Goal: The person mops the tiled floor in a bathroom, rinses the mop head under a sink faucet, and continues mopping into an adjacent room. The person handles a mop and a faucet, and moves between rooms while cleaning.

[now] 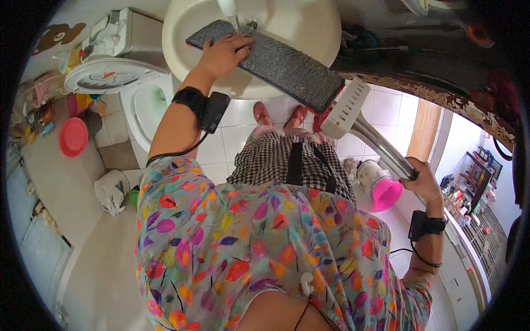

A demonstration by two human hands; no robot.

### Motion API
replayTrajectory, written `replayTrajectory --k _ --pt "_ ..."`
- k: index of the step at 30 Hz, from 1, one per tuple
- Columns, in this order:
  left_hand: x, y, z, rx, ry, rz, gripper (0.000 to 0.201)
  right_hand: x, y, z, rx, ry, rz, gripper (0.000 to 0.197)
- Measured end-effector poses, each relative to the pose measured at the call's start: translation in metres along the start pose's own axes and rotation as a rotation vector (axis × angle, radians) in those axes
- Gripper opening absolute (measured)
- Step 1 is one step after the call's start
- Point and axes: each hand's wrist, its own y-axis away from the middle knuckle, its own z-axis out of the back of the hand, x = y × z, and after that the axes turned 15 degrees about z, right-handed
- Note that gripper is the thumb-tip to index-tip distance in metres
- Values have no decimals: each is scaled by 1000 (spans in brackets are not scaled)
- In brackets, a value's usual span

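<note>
A flat mop with a long grey fluffy pad [292, 69] lies slantwise over the front of a cream washbasin [306, 19]. On the upper left part of the pad rests my left hand [223, 55], its fingers spread over the pile. My right hand [424, 182], off to the right, is closed round the dark end of the mop's metal pole [381, 144]. A white slotted plastic piece [346, 108] sits where the pole meets the pad's right end. Above my left hand, a white tap [227, 6] points down into the basin.
Left of the basin stands a toilet [142, 107] with its lid raised. A red basin [73, 137] hangs by the left wall. A dark counter with a chipped edge [436, 91] runs along the right. A pink bucket [386, 194] is on the floor below my right hand.
</note>
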Motion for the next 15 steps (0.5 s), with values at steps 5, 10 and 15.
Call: replayTrajectory --k 5,10,15 --pt "2 -7 -8 -14 27 34 44 8 9 -1 -88 -25 -34 40" --pt "-3 -8 -7 9 16 44 46 7 11 0 -67 -73 -56 36" --pt "-11 -11 -10 -30 34 20 45 2 15 -1 -87 -77 -65 36"
